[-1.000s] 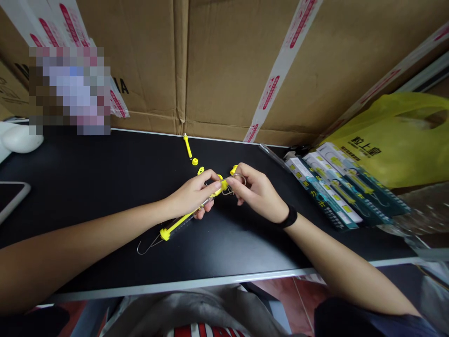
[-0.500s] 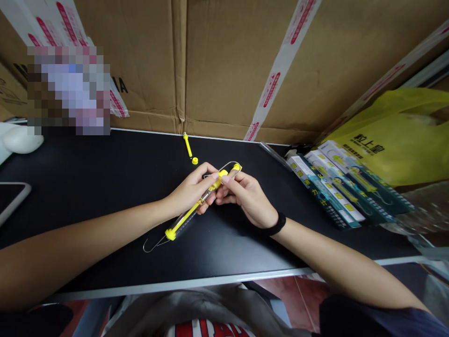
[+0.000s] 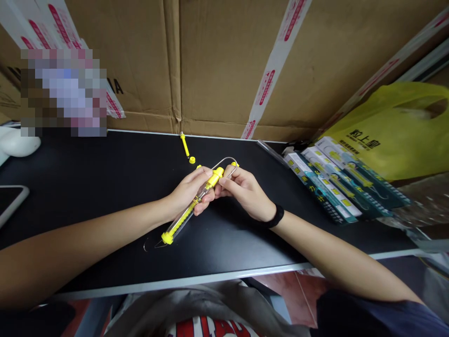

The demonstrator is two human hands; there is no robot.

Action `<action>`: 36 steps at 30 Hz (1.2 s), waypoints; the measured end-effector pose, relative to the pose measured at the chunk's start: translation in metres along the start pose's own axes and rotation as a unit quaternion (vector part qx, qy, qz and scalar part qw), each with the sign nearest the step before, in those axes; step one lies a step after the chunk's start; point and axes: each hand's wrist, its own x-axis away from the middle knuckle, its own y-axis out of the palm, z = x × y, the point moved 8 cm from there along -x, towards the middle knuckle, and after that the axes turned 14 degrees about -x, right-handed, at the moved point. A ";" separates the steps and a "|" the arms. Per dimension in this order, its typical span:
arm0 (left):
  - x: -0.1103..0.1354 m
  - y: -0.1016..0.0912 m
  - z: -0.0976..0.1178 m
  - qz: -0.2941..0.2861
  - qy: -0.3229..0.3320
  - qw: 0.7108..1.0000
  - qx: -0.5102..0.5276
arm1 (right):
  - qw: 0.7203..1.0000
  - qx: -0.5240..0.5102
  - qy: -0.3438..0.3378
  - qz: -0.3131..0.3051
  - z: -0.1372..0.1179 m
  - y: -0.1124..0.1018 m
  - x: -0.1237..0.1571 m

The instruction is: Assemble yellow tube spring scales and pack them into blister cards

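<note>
Lap: grey cloth and a red-white garment (image 3: 206, 325) are showing at the bottom edge, nearest the camera.
Bench: black bench (image 3: 105, 187) with a pale front edge is carrying everything.
Hook: thin wire hook (image 3: 149, 244) is sticking out of the tube's near end, lying on or just over the bench; cannot tell which.
Tube: clear tube (image 3: 189, 210) with yellow end caps is lying slanted, near end low left, far end up right between the two hands.
Left hand: left hand (image 3: 187, 192) is closing around the tube's upper part, fingers wrapped on it.
Right hand: right hand (image 3: 245, 192) is pinching the yellow cap at the tube's far end, fingertips touching the left hand's; black band (image 3: 275, 217) is sitting on the wrist.
Wire loop: wire loop (image 3: 226, 164) is arching out past the cap, just above the right hand's fingers.
Phone: phone (image 3: 9, 199) is lying at the left edge, well apart from the hands.
Packs: row of carded packs (image 3: 336, 182) is lying to the right, near the right forearm.
Small parts: yellow ring (image 3: 191, 160) and yellow pin (image 3: 184, 144) are lying just beyond the hands, pin nearest the box.
Bag: yellow bag (image 3: 389, 131) is sitting behind the packs.
White thing: white rounded thing (image 3: 17, 140) is resting far left.
Box: taped cardboard box (image 3: 217, 61) is standing along the bench's far edge.
</note>
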 end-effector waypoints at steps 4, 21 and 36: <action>-0.002 0.003 -0.008 -0.054 -0.046 0.997 0.031 | 1.000 0.005 0.000 -0.013 -0.003 0.002 -0.001; -0.001 0.007 -0.007 -0.139 -0.065 0.988 0.016 | 0.999 0.048 0.023 -0.011 -0.003 0.000 0.004; 0.013 0.001 0.018 -0.120 0.009 0.955 -0.272 | 0.972 0.188 -0.047 -0.129 -0.034 0.001 0.003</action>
